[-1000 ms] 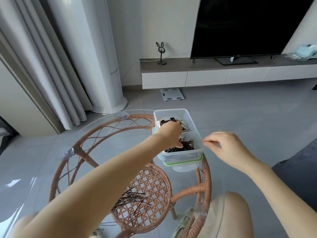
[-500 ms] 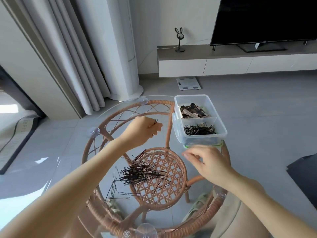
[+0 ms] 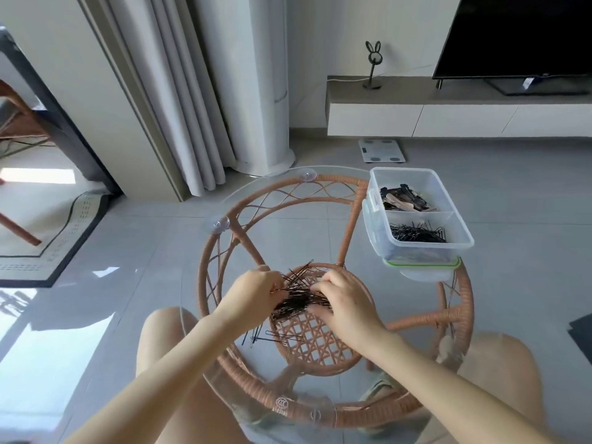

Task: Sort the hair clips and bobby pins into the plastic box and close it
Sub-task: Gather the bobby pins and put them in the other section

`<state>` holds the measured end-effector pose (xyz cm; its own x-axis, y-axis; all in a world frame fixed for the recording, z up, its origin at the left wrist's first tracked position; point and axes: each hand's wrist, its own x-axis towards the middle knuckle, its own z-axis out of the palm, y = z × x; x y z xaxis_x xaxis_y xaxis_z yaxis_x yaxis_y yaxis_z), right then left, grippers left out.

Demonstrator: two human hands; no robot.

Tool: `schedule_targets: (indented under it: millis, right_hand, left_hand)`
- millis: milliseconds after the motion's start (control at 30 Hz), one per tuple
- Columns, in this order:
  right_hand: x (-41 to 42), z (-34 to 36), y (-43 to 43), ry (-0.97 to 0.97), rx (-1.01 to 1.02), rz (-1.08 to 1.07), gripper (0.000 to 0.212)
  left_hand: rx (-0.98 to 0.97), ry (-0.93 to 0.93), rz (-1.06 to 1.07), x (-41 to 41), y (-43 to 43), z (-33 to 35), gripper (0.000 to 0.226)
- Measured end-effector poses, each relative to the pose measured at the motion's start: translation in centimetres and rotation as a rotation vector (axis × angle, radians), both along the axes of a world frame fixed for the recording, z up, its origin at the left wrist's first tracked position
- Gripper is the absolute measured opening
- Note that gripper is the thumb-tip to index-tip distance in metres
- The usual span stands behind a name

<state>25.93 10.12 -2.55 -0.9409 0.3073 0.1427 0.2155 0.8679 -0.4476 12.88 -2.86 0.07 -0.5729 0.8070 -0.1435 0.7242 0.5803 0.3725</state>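
A heap of black bobby pins (image 3: 296,301) lies on the round glass table top (image 3: 368,283). My left hand (image 3: 253,296) and my right hand (image 3: 342,302) press in on the heap from either side, fingers curled around the pins. A few loose pins (image 3: 269,338) lie just below the heap. The clear plastic box (image 3: 461,229) stands open at the table's far right. Its far compartment holds hair clips (image 3: 403,200), its near one bobby pins (image 3: 416,233). The green-rimmed lid (image 3: 423,264) lies under the box.
The glass top rests on a rattan frame (image 3: 320,411) with suction cups. My knees show under the table. Beyond it are a grey tiled floor, curtains (image 3: 179,107), a bathroom scale (image 3: 381,150), a TV cabinet (image 3: 448,113) and a rug (image 3: 48,232) at the left.
My left hand came back from the box to the table's middle. My right hand moved left to meet it, and both now close on the pin heap. The view tilted down.
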Motion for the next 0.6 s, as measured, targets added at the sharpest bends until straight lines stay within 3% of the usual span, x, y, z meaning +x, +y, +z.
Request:
schedule_targets:
  millis: [167,267,367,600]
  right_hand:
    - [-2.6,1.3,0.2,0.039,-0.091,-0.060,0.026]
    - [-4.6,1.6,1.7,-0.015,-0.047,-0.153,0.028]
    - [-6.3,1.6,1.5,-0.174,-0.017,-0.110,0.031]
    - [-5.2,2.1,-0.3,-0.310,0.002,0.016,0.021]
  left_hand:
    - [0.105,0.008,0.149,-0.9,-2.4,1.7,0.028]
    - [-0.103,0.077,0.359,-1.5,-4.9,2.0,0.030]
    - [-0.338,0.021,0.360,-0.2,-6.0,1.7,0.033]
    - [-0.049,-0.252,0.391,2.7,-3.1,-0.3,0.031]
